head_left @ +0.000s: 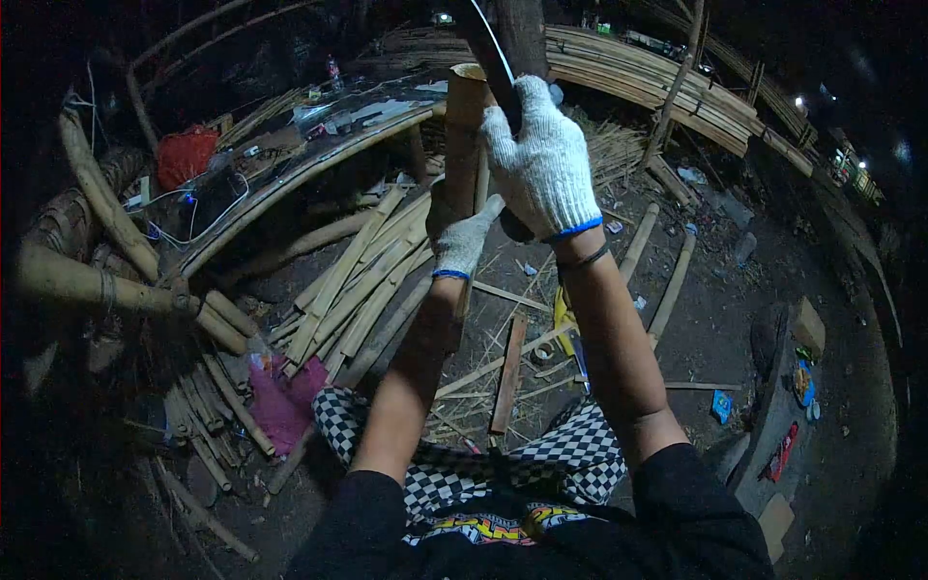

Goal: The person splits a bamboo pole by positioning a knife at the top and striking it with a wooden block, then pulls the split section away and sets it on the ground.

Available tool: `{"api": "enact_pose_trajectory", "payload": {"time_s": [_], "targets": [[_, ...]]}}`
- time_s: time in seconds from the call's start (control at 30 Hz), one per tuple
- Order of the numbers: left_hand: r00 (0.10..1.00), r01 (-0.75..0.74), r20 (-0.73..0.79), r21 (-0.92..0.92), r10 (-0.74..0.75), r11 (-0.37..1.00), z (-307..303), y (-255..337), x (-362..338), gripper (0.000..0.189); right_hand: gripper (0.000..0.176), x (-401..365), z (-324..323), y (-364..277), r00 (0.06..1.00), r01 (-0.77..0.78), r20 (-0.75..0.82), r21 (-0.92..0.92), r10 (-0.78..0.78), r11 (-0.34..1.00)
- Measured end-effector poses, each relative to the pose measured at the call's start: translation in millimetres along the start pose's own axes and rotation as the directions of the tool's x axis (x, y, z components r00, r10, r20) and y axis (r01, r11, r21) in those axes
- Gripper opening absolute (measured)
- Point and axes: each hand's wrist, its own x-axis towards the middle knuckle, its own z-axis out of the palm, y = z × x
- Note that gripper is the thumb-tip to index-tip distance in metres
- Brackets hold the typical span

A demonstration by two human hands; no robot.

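My right hand, in a white knit glove with a blue cuff, is closed around a machete. Its dark blade points up and away past the thumb, with a bright line along one edge. Just left of that blade stands a length of bamboo, nearly upright, its cut top end showing. My left hand, gloved too, grips this bamboo lower down; part of its fingers is hidden behind the piece. The blade overlaps the bamboo's upper right side in this view.
Split bamboo strips lie piled beyond my left arm. A bamboo-edged table holds a red bag and cables. Long bamboo slats are stacked at the back. Between my legs lies a flat wooden strip; a pink bag is at left.
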Motion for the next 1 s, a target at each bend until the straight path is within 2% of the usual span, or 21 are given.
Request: {"api": "enact_pose_trajectory", "payload": {"time_s": [0.1,0.13,0.2,0.23,0.27,0.3,0.33,0.37,0.4,0.43,0.47,0.5,0.53,0.6,0.67,0.73,0.77,0.8,0.87,0.93,1.0], "targets": [[0.999,-0.013,-0.043,0.117,0.018,0.993,7,-3,-3,0.067,0.030,2,-6,-4,0.999,0.043,0.028,-0.175,-0.039,0.984],[0.993,0.041,-0.110,0.085,-0.032,0.996,13,1,-5,0.064,0.025,4,-12,-7,0.998,0.057,0.002,-0.079,-0.057,0.995],[0.981,0.100,-0.171,0.055,-0.089,0.993,22,4,11,0.061,0.026,14,-30,-13,0.989,0.149,0.020,-0.146,-0.147,0.978],[0.978,-0.012,-0.211,-0.044,0.003,0.999,29,9,32,0.059,0.024,22,-37,-17,0.947,0.309,-0.073,-0.070,-0.314,0.949],[0.974,-0.048,-0.226,-0.090,0.026,0.995,22,24,30,0.057,0.023,29,-47,-16,0.841,0.507,-0.093,-0.206,-0.533,0.837],[0.969,-0.084,-0.241,-0.135,0.050,0.987,15,38,28,0.056,0.020,34,-60,-32,0.852,0.484,-0.026,-0.340,-0.522,0.807],[0.992,-0.029,-0.128,-0.114,0.015,0.993,-12,83,26,0.046,0.017,34,-69,-47,0.860,0.464,0.036,-0.468,-0.509,0.752],[1.000,0.013,-0.018,-0.089,-0.014,0.996,-27,107,26,0.037,0.014,35,-59,-50,0.925,0.357,-0.033,-0.264,-0.379,0.896],[1.000,0.011,-0.017,-0.091,-0.012,0.996,-23,99,27,0.037,0.012,36,-50,-52,0.966,0.237,-0.101,-0.034,-0.239,0.971],[0.992,0.111,-0.060,-0.019,-0.112,0.994,-12,79,21,0.036,0.013,36,-38,-50,0.997,0.029,0.076,-0.101,-0.021,0.995],[0.972,0.217,-0.108,0.052,-0.211,0.975,2,51,9,0.035,0.014,32,-27,-44,0.949,-0.166,0.235,-0.202,0.212,0.965],[0.987,0.159,-0.042,0.028,-0.158,0.987,17,13,1,0.036,0.016,28,-2,-3,0.991,0.137,0.028,-0.232,-0.134,0.963],[0.994,0.104,0.025,-0.004,-0.104,0.995,30,-24,-7,0.038,0.021,37,-14,-12,0.989,0.064,0.145,-0.190,-0.036,0.980],[0.994,0.022,-0.101,-0.105,-0.032,0.994,28,-16,-13,0.052,0.024,48,-19,0,0.974,0.112,0.219,-0.271,-0.052,0.956],[0.992,0.098,-0.072,-0.056,-0.102,0.994,12,10,-28,0.051,0.016,41,-48,-38,0.967,0.021,0.249,-0.295,0.056,0.955],[0.987,0.155,-0.044,-0.021,-0.156,0.988,1,50,-15,0.050,0.013,40,-61,-37,0.968,0.248,0.083,-0.149,-0.238,0.957],[0.987,0.161,-0.024,-0.053,-0.162,0.986,-6,68,-12,0.049,0.010,40,-81,-60,0.982,0.106,0.162,-0.056,-0.096,0.993],[0.986,0.165,-0.006,-0.086,-0.166,0.983,-7,75,-10,0.049,0.008,42,-83,-60,0.989,0.120,0.090,-0.019,-0.118,0.993],[0.968,0.250,0.043,-0.051,-0.248,0.967,4,53,-8,0.048,0.010,41,-65,-39,0.989,0.148,-0.022,0.027,-0.147,0.989],[0.894,0.422,0.142,0.048,-0.424,0.906,18,10,-29,0.048,0.022,24,-16,26,0.971,0.236,0.009,-0.197,-0.239,0.952],[0.942,0.291,0.150,0.076,-0.300,0.954,39,-41,-50,0.054,0.021,31,-18,42,0.976,0.201,-0.028,-0.244,-0.214,0.949]]}}
